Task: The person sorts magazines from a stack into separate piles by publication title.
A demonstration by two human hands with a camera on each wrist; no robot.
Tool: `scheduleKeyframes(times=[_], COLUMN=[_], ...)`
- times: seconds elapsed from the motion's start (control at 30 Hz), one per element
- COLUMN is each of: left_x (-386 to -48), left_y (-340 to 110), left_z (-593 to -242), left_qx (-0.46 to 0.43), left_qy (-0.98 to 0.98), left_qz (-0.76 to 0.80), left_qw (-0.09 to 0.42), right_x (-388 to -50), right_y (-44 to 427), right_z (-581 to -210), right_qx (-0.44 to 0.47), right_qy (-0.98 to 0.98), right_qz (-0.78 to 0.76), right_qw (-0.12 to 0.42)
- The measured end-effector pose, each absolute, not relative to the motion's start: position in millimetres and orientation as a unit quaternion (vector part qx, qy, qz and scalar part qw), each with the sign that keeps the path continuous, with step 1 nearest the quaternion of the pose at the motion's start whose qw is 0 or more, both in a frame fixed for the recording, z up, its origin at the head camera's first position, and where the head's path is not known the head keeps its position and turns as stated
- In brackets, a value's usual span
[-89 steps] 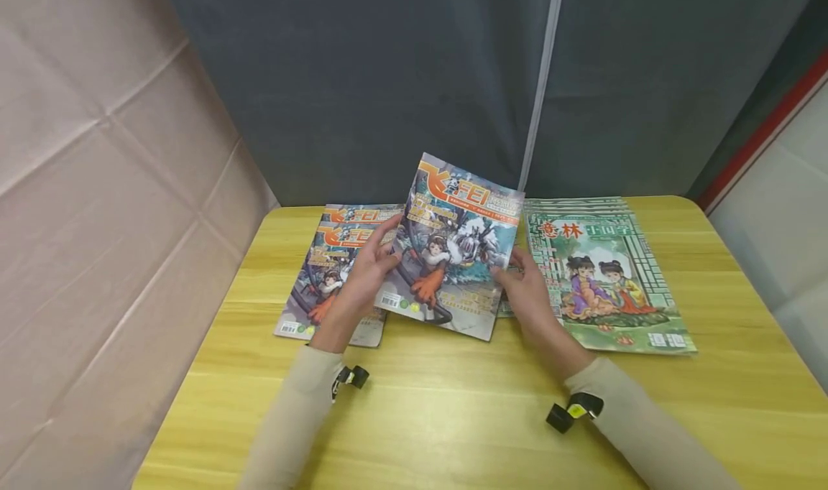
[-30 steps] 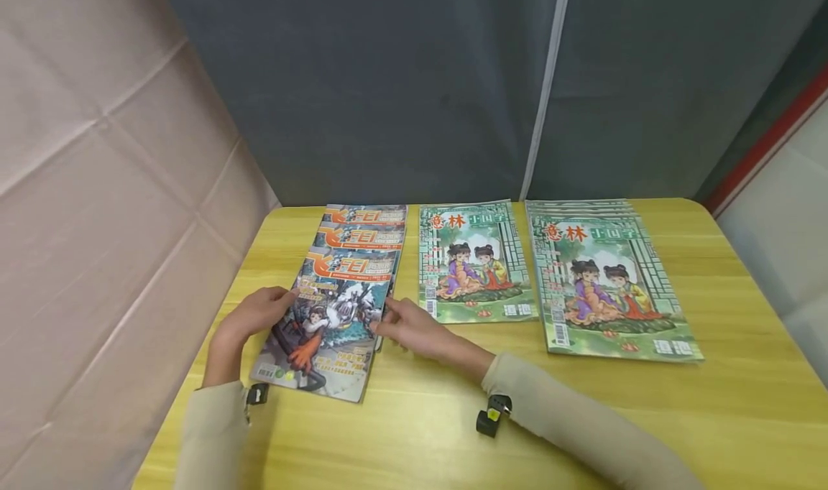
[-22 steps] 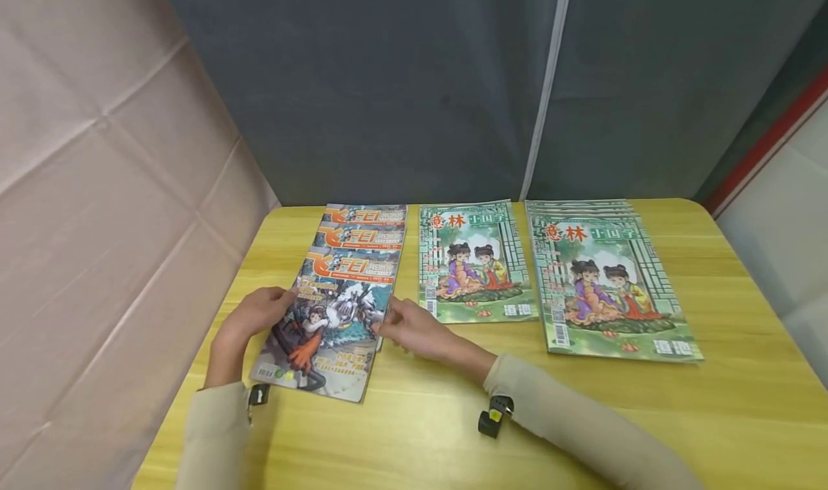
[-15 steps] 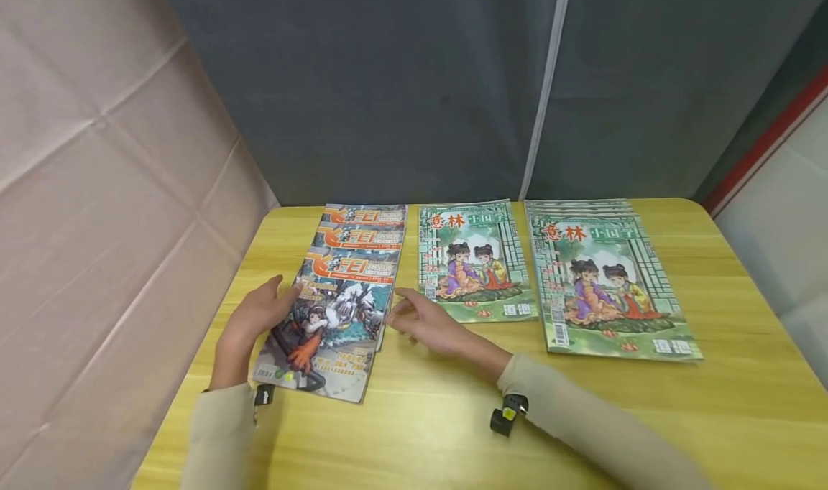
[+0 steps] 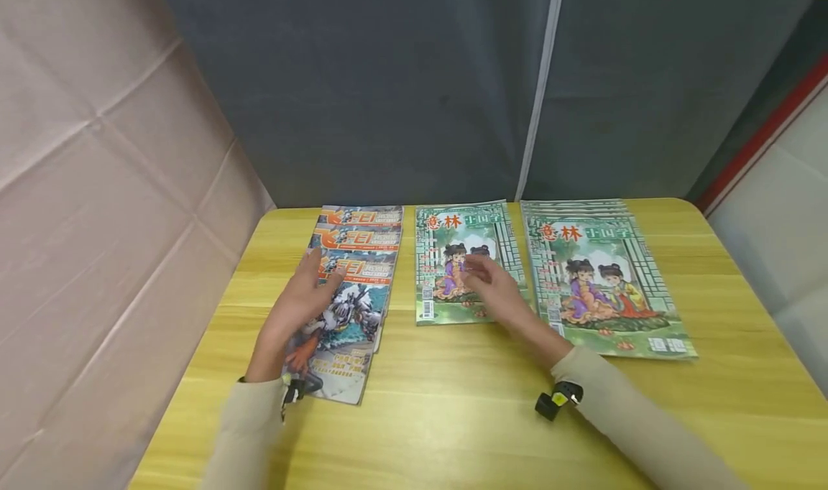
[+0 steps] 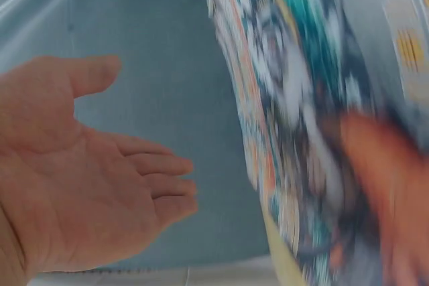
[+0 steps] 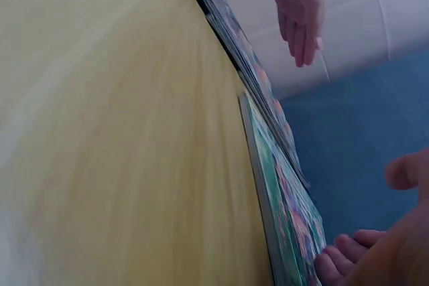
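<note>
Three overlapping grey-blue comic-style magazines (image 5: 352, 317) with orange lettering lie fanned at the left of the table. Over the front one hovers my left hand (image 5: 297, 307), its fingers extended and holding nothing; the left wrist view shows its palm (image 6: 87, 179) apart from the cover. A green magazine (image 5: 430, 312) with two drawn children lies flat in the middle. Above it is my right hand (image 5: 504, 296), loosely bent and holding nothing, hiding part of the cover. Further right lies a fanned stack of the same green magazines (image 5: 608, 278).
The yellow wood-grain table (image 5: 420, 418) runs under all the magazines. A dark grey curtain (image 5: 362, 95) hangs behind its far edge, and a pale creased cloth wall (image 5: 116, 246) borders the left side.
The comic magazine both hands held at centre has come down onto the left group, and the hands have let go. Since then both hands have moved rightward, the right one over the middle magazine.
</note>
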State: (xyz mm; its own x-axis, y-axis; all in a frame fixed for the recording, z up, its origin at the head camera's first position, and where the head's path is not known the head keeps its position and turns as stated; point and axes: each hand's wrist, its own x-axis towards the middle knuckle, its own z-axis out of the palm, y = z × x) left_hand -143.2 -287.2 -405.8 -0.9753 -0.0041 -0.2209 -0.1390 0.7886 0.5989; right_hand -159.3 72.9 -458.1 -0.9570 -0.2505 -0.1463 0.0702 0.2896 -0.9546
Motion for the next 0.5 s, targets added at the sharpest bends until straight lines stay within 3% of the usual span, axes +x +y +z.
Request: scheduleKeyframes(times=[0.27, 0.5], left_x=[-154, -159], left_y=[-242, -188], left_z=[-418, -428], left_qx=[0.003, 0.028], left_qy=[0.902, 0.868], left_qz=[0.408, 0.466], left_qw=[0.144, 0.167], right_x=[-173, -176], right_y=[114, 123], right_z=[-443, -442], right_qx=[0.011, 0.042], right_qy=[0.790, 0.783], right_qz=[-0.602, -0.606], right_qw=[0.111, 0.133])
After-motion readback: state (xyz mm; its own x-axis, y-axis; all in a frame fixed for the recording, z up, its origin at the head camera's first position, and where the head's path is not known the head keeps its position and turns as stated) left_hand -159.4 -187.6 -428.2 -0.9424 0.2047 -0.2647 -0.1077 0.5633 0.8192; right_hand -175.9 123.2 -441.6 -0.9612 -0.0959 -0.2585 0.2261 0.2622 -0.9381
